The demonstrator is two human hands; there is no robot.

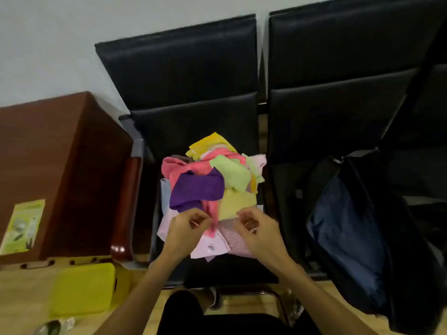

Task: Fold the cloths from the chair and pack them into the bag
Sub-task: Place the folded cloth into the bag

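A loose heap of several coloured cloths (212,187) lies on the seat of a black chair (193,126); purple, pink, light green and yellow pieces show on top. At the heap's near edge my left hand (186,228) pinches a pink cloth (212,218) with curled fingers. My right hand (256,230) has its fingers curled over a pale pink patterned cloth (238,240) beside it; whether it grips is unclear. A black bag (358,238) stands unzipped on the neighbouring seat, with its blue lining showing.
A brown wooden cabinet (60,165) stands left of the chair, with a green leaflet (24,226) on it. A yellow lidded box (83,290) sits on the floor at lower left. My dark-clothed legs (217,320) are in front of the seat.
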